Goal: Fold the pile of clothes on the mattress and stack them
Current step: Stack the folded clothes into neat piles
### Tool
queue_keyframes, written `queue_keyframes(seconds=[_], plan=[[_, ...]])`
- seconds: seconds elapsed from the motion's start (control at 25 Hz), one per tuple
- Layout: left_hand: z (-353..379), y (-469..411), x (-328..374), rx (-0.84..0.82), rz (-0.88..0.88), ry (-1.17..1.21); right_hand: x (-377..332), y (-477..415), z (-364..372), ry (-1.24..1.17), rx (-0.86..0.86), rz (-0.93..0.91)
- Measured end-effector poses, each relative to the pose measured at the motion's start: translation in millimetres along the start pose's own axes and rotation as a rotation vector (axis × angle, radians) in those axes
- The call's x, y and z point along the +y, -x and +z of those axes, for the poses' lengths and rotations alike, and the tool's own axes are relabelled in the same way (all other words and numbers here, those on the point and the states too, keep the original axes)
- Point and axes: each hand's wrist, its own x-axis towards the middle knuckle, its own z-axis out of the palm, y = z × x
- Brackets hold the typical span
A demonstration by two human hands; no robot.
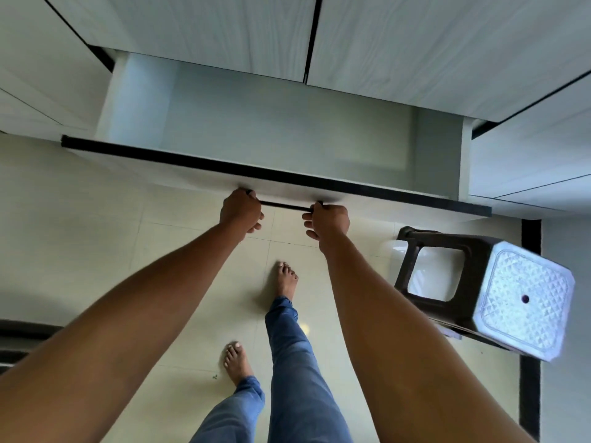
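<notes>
- Overhead, a wardrobe drawer (pixel 192 161) stands pulled out; its black bar handle (pixel 284 206) is gripped by the left hand (pixel 241 211) and right hand (pixel 327 219), fingers curled round it.
- Neither clothes nor mattress is shown; folding is judged not in hand, with storing apparently being readied.

the drawer (pixel 271 129) is reachable from above; cabinet doors (pixel 224 33) overhang its rear. a stool (pixel 524 298) obstructs the floor (pixel 112 203) right of the drawer; left of it is passable.

Soft, even daylight, cool tint; pale glare on floor tiles (pixel 377 247); stool (pixel 524 298) edges smeared; wide-angle bending at borders
</notes>
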Motion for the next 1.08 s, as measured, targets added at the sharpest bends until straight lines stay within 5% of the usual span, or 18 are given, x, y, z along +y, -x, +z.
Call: queue_keyframes(seconds=[1.08], plan=[[-30.2, 102.8, -147.2, -0.255, -0.065, -0.059, 159.8, 99.1, -22.8, 0.284, 0.054, 0.000]])
